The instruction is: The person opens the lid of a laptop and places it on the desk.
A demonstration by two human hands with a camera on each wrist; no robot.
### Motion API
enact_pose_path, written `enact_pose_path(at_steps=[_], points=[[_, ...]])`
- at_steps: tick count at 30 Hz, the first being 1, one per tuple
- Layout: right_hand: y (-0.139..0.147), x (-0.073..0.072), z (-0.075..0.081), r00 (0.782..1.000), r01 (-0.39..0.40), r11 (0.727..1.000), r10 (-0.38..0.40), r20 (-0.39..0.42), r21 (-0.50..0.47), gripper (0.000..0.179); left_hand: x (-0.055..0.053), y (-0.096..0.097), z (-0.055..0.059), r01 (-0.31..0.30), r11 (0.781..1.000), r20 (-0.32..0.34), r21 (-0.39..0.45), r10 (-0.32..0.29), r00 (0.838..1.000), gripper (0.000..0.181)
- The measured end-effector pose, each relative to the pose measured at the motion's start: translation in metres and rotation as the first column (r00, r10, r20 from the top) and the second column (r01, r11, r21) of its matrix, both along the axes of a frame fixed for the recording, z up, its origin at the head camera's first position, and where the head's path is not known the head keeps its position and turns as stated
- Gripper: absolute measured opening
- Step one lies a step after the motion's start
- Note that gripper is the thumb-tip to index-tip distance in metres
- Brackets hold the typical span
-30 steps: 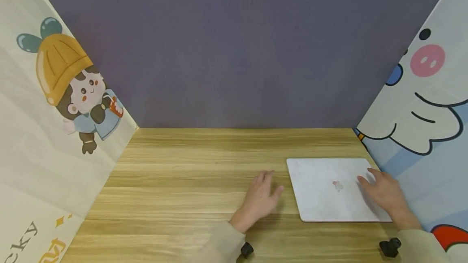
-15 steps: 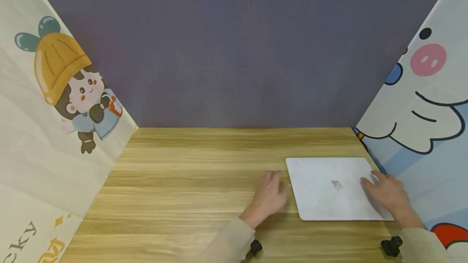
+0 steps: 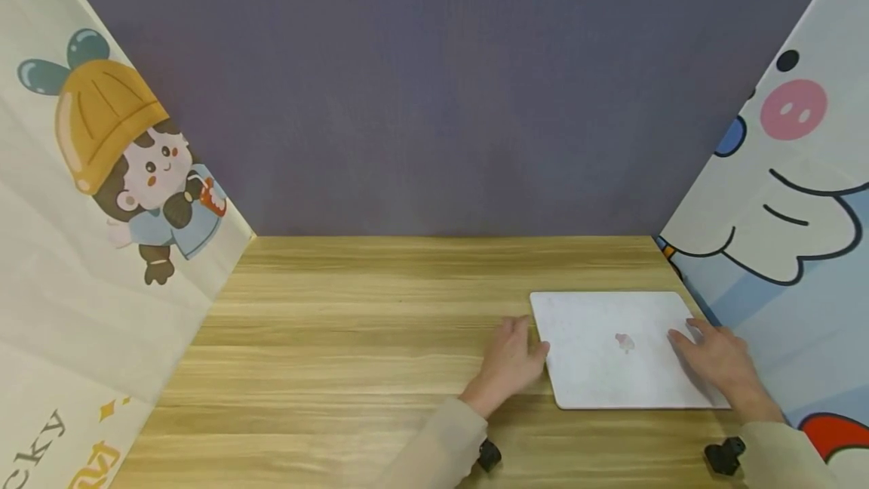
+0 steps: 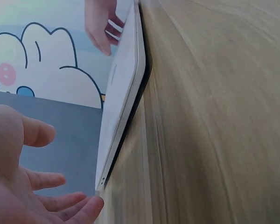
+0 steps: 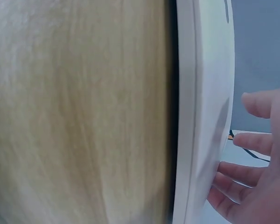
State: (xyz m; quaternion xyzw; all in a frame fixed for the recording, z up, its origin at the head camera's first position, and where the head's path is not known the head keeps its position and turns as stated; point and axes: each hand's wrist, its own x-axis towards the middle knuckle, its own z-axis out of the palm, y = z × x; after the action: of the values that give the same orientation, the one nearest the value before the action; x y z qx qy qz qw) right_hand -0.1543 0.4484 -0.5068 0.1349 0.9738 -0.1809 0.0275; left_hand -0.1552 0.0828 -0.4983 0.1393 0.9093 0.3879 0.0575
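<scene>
Laptop [image 3: 618, 361] near right edge of table [image 3: 326, 353], likely stiff, best gripped by sides; left hand [image 3: 511, 361], right hand [image 3: 721, 362] spread, holding nothing.

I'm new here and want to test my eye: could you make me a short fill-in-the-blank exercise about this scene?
1. In the head view, the laptop lies toward the ____ side of the table.
2. The laptop is ____, with no keys showing.
3. In the head view, the left grip is at the ____ of the laptop.
4. The printed snout is ____.

Missing words: right; closed; left; pink.
</scene>
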Motion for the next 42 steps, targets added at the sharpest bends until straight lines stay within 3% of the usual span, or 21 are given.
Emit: enact_pose_path(at_steps=[8, 18, 25, 30, 42], points=[[0.005, 0.0, -0.004, 1.0, 0.002, 1.0, -0.002, 0.001, 0.002, 0.074, -0.003, 0.012, -0.007, -0.013, 0.999, -0.03, -0.033, 0.012, 0.999, 0.057], [0.006, 0.001, -0.007, 1.0, -0.009, 1.0, 0.009, -0.016, -0.02, 0.069, -0.003, 0.024, -0.011, -0.019, 0.998, -0.035, -0.063, 0.017, 0.999, 0.053], [0.005, 0.0, -0.007, 1.0, 0.016, 1.0, -0.016, -0.006, -0.019, 0.063, -0.003, 0.033, -0.012, -0.016, 0.996, -0.004, -0.092, 0.016, 1.0, 0.055], [0.006, -0.001, -0.009, 1.0, 0.021, 1.0, -0.022, -0.019, -0.022, 0.059, -0.004, 0.041, -0.015, -0.027, 0.99, -0.024, -0.137, 0.024, 0.999, 0.053], [0.008, -0.001, -0.011, 0.997, -0.009, 1.0, 0.008, -0.072, -0.017, 0.055, -0.002, 0.051, -0.017, -0.088, 0.991, 0.005, -0.104, 0.089, 0.996, 0.059]])
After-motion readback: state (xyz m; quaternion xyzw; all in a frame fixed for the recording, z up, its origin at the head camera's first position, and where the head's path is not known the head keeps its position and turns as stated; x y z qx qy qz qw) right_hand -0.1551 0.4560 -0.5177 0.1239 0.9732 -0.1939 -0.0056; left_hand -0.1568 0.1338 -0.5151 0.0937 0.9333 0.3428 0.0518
